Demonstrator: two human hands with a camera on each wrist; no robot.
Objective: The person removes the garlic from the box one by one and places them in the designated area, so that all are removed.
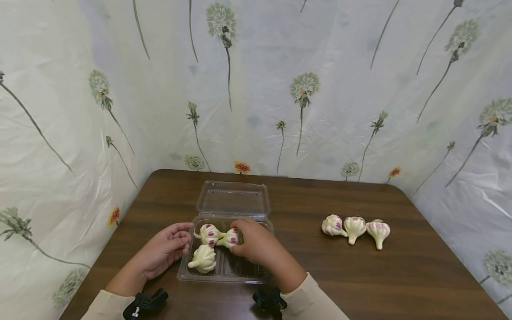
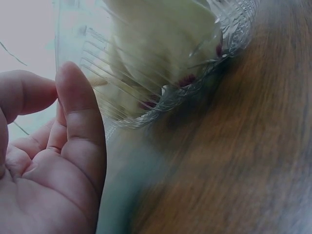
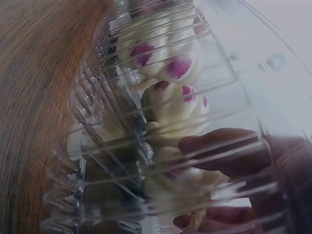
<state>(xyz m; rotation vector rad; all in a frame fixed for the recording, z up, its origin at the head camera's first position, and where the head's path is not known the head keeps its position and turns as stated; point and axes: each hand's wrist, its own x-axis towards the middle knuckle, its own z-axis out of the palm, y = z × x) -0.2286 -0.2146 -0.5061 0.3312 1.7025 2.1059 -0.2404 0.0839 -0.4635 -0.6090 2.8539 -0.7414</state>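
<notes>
Looks through the ridged side of a clear plastic container (image 3: 92,105), slanting from twelve o'clock down to seven. Shows an upper garlic bulb (image 3: 161,48) at twelve, purple-patched like the middle garlic bulb (image 3: 178,109) beside centre. Blurs the lowest garlic bulb (image 3: 168,178) at six — held by the right hand (image 3: 243,163) from four o'clock. Takes in brown wood grain (image 3: 34,97) at ten — streaked and dark.

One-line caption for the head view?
Right hand grips a garlic bulb in a clear clamshell, left hand alongside; three bulbs outside.
</notes>
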